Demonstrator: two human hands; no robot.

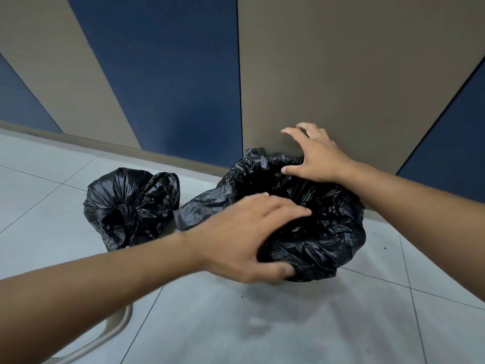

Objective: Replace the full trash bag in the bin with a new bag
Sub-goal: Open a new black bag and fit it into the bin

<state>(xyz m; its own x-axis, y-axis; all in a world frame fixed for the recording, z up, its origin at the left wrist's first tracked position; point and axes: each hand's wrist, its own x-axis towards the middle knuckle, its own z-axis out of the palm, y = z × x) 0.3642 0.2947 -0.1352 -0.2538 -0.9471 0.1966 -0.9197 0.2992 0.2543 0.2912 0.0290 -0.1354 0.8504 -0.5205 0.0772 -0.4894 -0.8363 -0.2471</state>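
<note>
A new black bag (322, 232) is draped over the bin, hiding the bin itself; its mouth gapes open and a loose flap hangs off to the left. My left hand (249, 237) lies over the near rim, fingers stretched across the top and thumb pressed against the bag's front. My right hand (312, 153) hovers at the far rim by the wall, fingers spread and the thumb touching the plastic. The full black bag (131, 206), tied in a knot, sits on the floor to the left.
A wall of tan (354, 74) and dark blue (168, 74) panels stands right behind the bin. Pale floor tiles (236, 324) carry a few dark crumbs. A curved beige metal bar (115, 329) shows at the lower left.
</note>
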